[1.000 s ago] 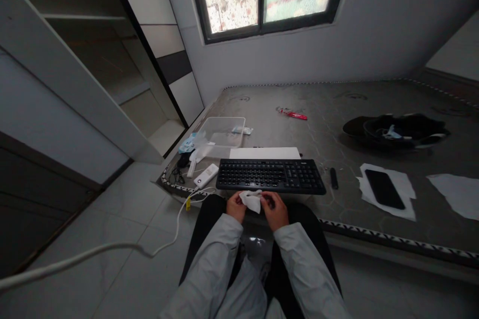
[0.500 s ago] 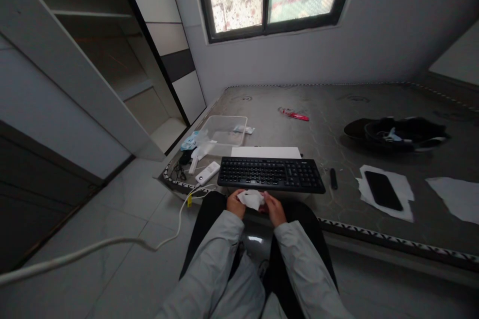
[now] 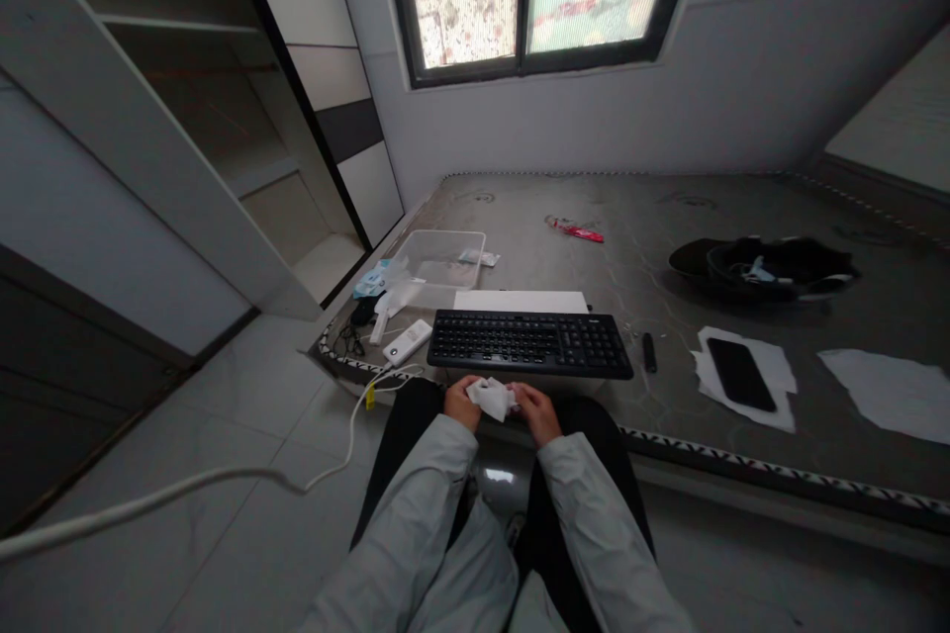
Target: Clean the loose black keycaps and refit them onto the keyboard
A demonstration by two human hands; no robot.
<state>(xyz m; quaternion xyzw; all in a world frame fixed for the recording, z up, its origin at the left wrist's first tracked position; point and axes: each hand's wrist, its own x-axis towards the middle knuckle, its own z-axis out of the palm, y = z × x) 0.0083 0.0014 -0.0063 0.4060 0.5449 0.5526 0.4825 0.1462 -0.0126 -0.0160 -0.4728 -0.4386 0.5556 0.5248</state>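
Between my two hands, above my lap, is a crumpled white tissue [image 3: 493,399]. My left hand [image 3: 462,404] pinches its left side. My right hand [image 3: 537,412] has its fingers closed at the tissue's right edge; the fingertips are partly hidden. Just beyond my hands lies a black keyboard [image 3: 528,342], its front edge close to my fingers. A flat white object [image 3: 521,301] shows behind the keyboard.
Left of the keyboard are a white power strip [image 3: 408,343] with its cable and a clear plastic box [image 3: 437,262]. To the right lie a small black stick-like object [image 3: 649,353], a phone [image 3: 740,374] on white paper and a black cap [image 3: 764,269].
The tissue has shifted shape a little between my fingers, and its lower part hangs further down. The whole view has turned slightly, so things at the right appear further left.
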